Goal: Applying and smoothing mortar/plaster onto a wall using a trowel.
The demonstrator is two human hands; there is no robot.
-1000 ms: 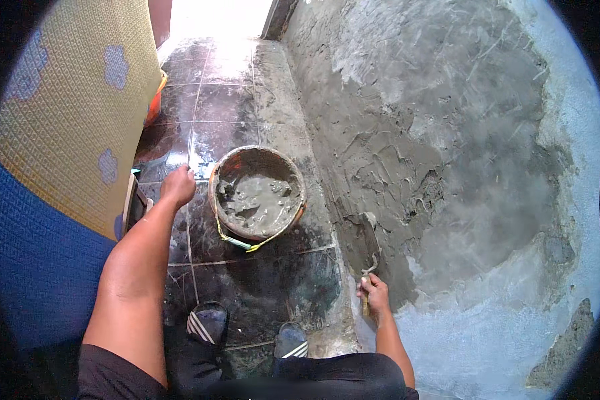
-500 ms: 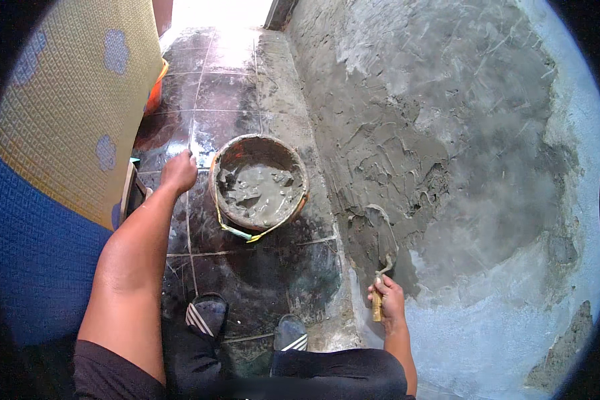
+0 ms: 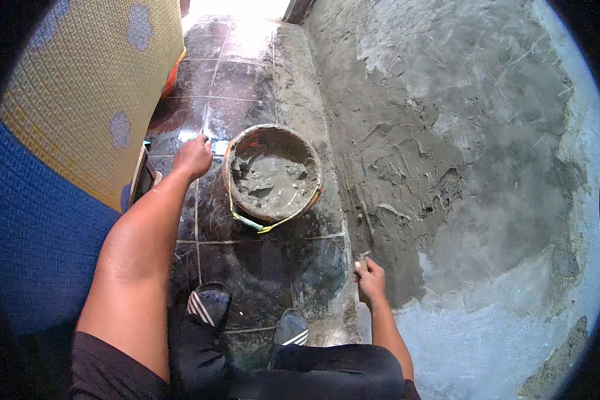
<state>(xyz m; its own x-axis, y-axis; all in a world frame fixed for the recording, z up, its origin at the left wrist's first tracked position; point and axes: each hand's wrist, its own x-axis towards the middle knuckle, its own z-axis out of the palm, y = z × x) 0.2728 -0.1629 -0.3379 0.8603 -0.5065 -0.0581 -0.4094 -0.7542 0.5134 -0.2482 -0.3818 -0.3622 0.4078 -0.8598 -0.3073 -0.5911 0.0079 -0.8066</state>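
My right hand [image 3: 373,281] is closed round the handle of a trowel [image 3: 363,257], low against the wall where it meets the floor. The trowel's blade is turned nearly edge-on and hard to make out. Wet grey mortar [image 3: 400,200] lies in rough ridges on the wall beside and above it. My left hand [image 3: 193,159] is held out over the tiles, just left of a bucket [image 3: 273,215]. Its fingers are curled closed, and what they may hold is hidden. Inside the bucket sits soft grey mortar [image 3: 277,179]; its cord handle hangs down at the near side.
Dark wet floor tiles [image 3: 263,263] run under the bucket toward a bright opening at the far end. A yellow and blue patterned mat [image 3: 80,120] stands upright along the left. Behind it shows part of an orange container [image 3: 172,81]. My sandalled feet [image 3: 210,303] are near the bucket.
My right hand has moved left and up along the wall's foot, and the trowel's blade has turned from broadside to nearly edge-on. The whole view has shifted slightly.
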